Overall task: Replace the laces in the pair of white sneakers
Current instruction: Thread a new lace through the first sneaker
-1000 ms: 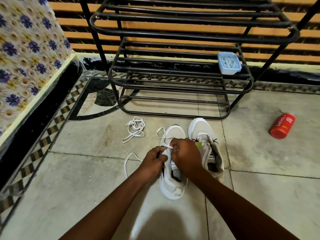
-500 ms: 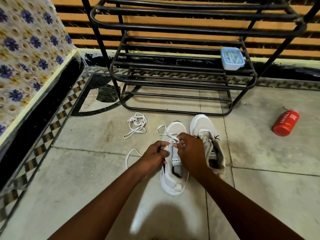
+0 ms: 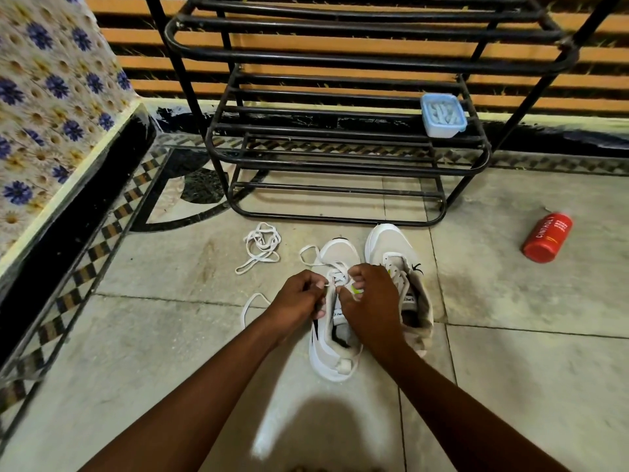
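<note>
We see both hands meeting over the lace rows of the left sneaker point(image 3: 335, 338). The left hand point(image 3: 299, 298) has its fingers point(image 3: 318, 286) curled and pinched on the white lace point(image 3: 337, 272); the right hand point(image 3: 372, 298) curls its fingers point(image 3: 347, 294) on the same lace just across from them. The right hand covers most of the tongue and the eyelets beneath it, so we cannot tell which holes the lace passes through. A loop of that lace trails on the floor just left of the left fingers, partly hidden by the wrist. Just right of the right fingers stands the second sneaker point(image 3: 398, 267), touching the first, its near side hidden behind the hand. Beyond the left fingers lies a loose lace point(image 3: 260, 247) in a tangle. Farther out stands a black shoe rack point(image 3: 326, 158), cut off at the top, with a pale blue box point(image 3: 442, 119) on a shelf; its contents are hard to make out. Well right lies a red bottle point(image 3: 547, 237) on the tiled floor point(image 3: 527, 369).
</note>
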